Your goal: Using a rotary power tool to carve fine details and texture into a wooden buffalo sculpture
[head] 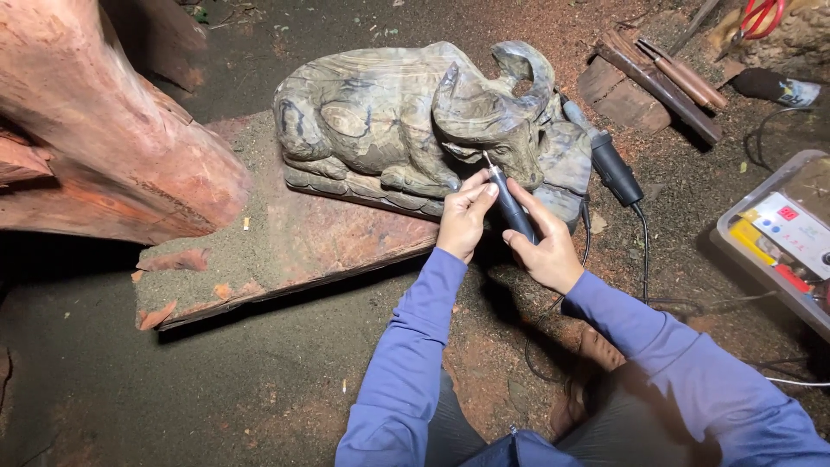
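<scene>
A grey-green wooden carving of a lying buffalo (pixel 389 121) rests on a reddish wood slab (pixel 294 246). My right hand (pixel 545 246) grips a dark pen-shaped rotary carving tool (pixel 510 203), its thin bit touching the buffalo's head below the horn. My left hand (pixel 464 216) pinches the tool's front end, steadying it against the carving. Both arms wear blue-purple sleeves.
A large red log (pixel 104 130) fills the left. A second dark power tool (pixel 609 164) with a cable lies beside the carving. Chisels on a wood block (pixel 666 78), red scissors (pixel 761 17) and a plastic box (pixel 782 233) sit at the right. Sawdust covers the ground.
</scene>
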